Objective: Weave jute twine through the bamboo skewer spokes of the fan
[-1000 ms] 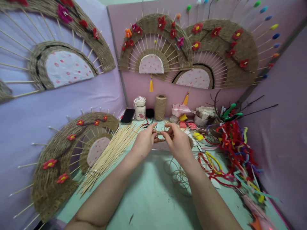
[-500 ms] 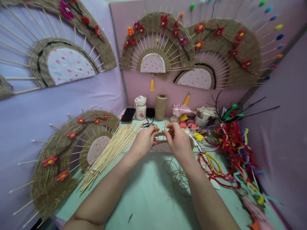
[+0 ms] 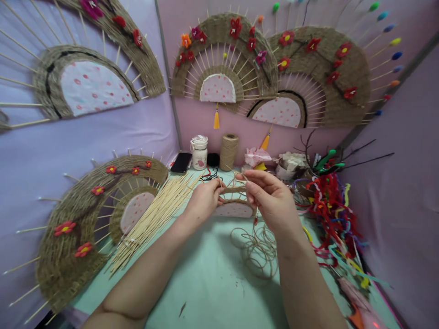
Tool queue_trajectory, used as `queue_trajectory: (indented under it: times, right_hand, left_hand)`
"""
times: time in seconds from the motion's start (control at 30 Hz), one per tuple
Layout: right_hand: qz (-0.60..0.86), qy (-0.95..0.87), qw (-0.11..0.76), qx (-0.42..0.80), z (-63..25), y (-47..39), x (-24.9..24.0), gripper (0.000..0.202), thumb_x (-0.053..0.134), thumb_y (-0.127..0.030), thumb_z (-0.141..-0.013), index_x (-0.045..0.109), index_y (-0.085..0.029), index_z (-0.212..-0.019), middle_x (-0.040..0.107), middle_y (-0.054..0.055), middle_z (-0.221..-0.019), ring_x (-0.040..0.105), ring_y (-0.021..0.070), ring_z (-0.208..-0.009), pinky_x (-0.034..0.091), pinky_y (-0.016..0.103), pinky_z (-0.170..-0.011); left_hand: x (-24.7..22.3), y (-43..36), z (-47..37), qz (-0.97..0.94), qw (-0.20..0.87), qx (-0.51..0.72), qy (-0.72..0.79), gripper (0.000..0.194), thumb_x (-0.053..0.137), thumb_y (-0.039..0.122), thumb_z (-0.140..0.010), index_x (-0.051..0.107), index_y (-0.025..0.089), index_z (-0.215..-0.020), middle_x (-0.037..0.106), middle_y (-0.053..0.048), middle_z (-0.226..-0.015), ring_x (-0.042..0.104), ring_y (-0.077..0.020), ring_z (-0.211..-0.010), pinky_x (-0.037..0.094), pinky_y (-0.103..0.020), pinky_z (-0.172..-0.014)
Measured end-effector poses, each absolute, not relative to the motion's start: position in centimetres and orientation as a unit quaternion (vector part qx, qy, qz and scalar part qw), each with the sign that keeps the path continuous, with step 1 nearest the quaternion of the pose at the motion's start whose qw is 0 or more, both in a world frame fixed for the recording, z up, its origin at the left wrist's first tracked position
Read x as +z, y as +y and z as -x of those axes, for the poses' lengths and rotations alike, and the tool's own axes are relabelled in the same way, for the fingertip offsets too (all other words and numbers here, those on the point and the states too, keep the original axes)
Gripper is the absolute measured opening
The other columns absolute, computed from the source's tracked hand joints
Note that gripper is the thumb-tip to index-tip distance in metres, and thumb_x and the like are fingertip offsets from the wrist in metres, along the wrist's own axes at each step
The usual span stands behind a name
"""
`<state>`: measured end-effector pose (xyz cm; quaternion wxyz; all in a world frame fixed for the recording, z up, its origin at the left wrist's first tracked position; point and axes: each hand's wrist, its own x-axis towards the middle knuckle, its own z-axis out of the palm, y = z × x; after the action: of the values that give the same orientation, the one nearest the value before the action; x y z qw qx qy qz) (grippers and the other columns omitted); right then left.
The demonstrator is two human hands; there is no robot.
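Note:
A small half-round woven fan (image 3: 236, 209) with a pink dotted centre, thin sticks and a twine band stands between my hands. My left hand (image 3: 205, 197) is closed on the fan's left edge, thumb and fingers pinching its sticks. My right hand (image 3: 269, 194) is at the fan's upper right, fingers pressed together on a strand of twine. Loose loops of twine (image 3: 259, 251) lie on the table below my right hand. Fingertips partly hide the upper sticks.
Thin sticks (image 3: 154, 217) lie left of my hands, beside a finished fan (image 3: 73, 228). Behind stand a phone (image 3: 181, 162), a white bottle (image 3: 199, 153) and a twine spool (image 3: 228, 152). Tangled coloured pipe cleaners (image 3: 334, 214) lie right. Fans hang on the walls.
My right hand has moved right and turned, drawing away from the fan, so more of its pink centre shows. My left hand stays at the left edge. The view has shifted slightly.

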<state>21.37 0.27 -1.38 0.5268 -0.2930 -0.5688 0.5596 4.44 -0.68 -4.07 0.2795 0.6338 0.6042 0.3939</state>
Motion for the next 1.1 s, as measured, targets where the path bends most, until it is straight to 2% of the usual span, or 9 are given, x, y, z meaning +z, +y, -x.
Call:
queue_trajectory:
  times: [0.1, 0.2, 0.27, 0.37, 0.57, 0.67, 0.8, 1.0, 1.1]
  right_hand:
    - [0.253, -0.561, 0.531, 0.582, -20.5, 0.3, -1.8, 0.033, 0.063, -0.03, -0.079, 0.062, -0.025, -0.112, 0.061, 0.007, -0.125, 0.048, 0.005, -0.051, 0.044, 0.023, -0.046]
    - [0.257, -0.553, 0.545, 0.575, -20.3, 0.6, -2.2, 0.041, 0.063, -0.029, -0.079, 0.058, -0.027, -0.12, 0.056, 0.008, -0.133, 0.051, 0.0052, -0.052, 0.046, 0.025, -0.047]
    - [0.29, -0.544, 0.569, 0.544, -20.6, 0.9, -2.3, 0.044, 0.063, -0.03, -0.079, 0.056, -0.026, -0.121, 0.059, 0.009, -0.127, 0.051, 0.0058, -0.052, 0.044, 0.024, -0.046]
    - [0.367, -0.539, 0.597, 0.468, -21.7, 1.7, -2.4, 0.038, 0.062, -0.032, -0.078, 0.059, -0.02, -0.114, 0.068, 0.007, -0.1, 0.047, 0.0067, -0.05, 0.038, 0.022, -0.045]
    - [0.472, -0.633, 0.527, 0.315, -23.0, 3.3, -3.1, 0.033, 0.063, -0.038, -0.074, 0.065, -0.016, -0.098, 0.056, -0.001, -0.067, 0.048, 0.0122, -0.059, 0.039, 0.025, -0.056]
    - [0.505, -0.663, 0.507, 0.219, -22.8, 3.5, -3.5, 0.042, 0.064, -0.039, -0.074, 0.059, -0.016, -0.109, 0.047, -0.005, -0.061, 0.045, 0.0126, -0.055, 0.037, 0.025, -0.056]
    - [0.539, -0.66, 0.497, 0.164, -22.9, 3.6, -3.7, 0.053, 0.063, -0.04, -0.074, 0.051, -0.015, -0.119, 0.047, -0.007, -0.059, 0.048, 0.0142, -0.054, 0.037, 0.026, -0.058]
    - [0.573, -0.728, 0.351, 0.136, -23.3, 4.0, -4.1, 0.029, 0.057, -0.043, -0.079, 0.069, -0.018, -0.087, 0.057, 0.0, -0.058, 0.05, 0.0165, -0.056, 0.033, 0.028, -0.058]
    - [0.569, -0.743, 0.328, 0.131, -23.1, 4.1, -4.4, 0.025, 0.054, -0.039, -0.081, 0.071, -0.021, -0.08, 0.059, 0.001, -0.057, 0.05, 0.0159, -0.053, 0.032, 0.027, -0.056]
  left_hand:
    - [-4.0, -0.9, -4.6, -0.643, 0.271, 0.387, 0.603, 0.012, 0.045, 0.024, -0.086, 0.055, 0.02, -0.08, 0.064, 0.001, -0.067, 0.067, -0.0142, -0.056, 0.051, -0.022, -0.052]
    - [-4.0, -0.8, -4.6, -0.638, 0.281, 0.389, 0.602, 0.012, 0.044, 0.023, -0.086, 0.054, 0.02, -0.079, 0.063, 0.002, -0.063, 0.067, -0.0144, -0.056, 0.05, -0.021, -0.051]
    - [-4.1, -0.6, -4.3, -0.629, 0.287, 0.393, 0.606, 0.012, 0.044, 0.022, -0.086, 0.054, 0.02, -0.079, 0.062, 0.001, -0.063, 0.067, -0.0146, -0.057, 0.05, -0.022, -0.051]
    - [-4.2, -0.1, -3.5, -0.612, 0.287, 0.408, 0.614, 0.01, 0.046, 0.021, -0.085, 0.056, 0.02, -0.082, 0.064, 0.0, -0.068, 0.068, -0.0148, -0.06, 0.052, -0.022, -0.054]
    - [-4.6, 0.7, -2.1, -0.608, 0.283, 0.419, 0.613, 0.008, 0.049, 0.022, -0.085, 0.056, 0.019, -0.083, 0.066, -0.001, -0.075, 0.069, -0.0144, -0.065, 0.054, -0.023, -0.059]
    - [-5.3, 1.1, -2.0, -0.612, 0.296, 0.407, 0.61, 0.008, 0.049, 0.021, -0.085, 0.056, 0.019, -0.082, 0.065, -0.001, -0.078, 0.069, -0.0136, -0.062, 0.053, -0.022, -0.056]
    - [-6.0, 1.5, -1.9, -0.613, 0.283, 0.404, 0.617, 0.006, 0.051, 0.02, -0.084, 0.057, 0.018, -0.083, 0.066, -0.001, -0.079, 0.068, -0.0126, -0.062, 0.054, -0.022, -0.059]
    - [-6.0, 1.8, -1.6, -0.61, 0.286, 0.402, 0.62, 0.007, 0.05, 0.02, -0.085, 0.056, 0.018, -0.082, 0.067, -0.002, -0.081, 0.068, -0.0125, -0.064, 0.053, -0.022, -0.06]
    - [-6.0, 2.0, -1.6, -0.609, 0.287, 0.393, 0.626, 0.007, 0.05, 0.021, -0.085, 0.056, 0.018, -0.083, 0.069, -0.002, -0.082, 0.068, -0.0124, -0.063, 0.052, -0.022, -0.06]
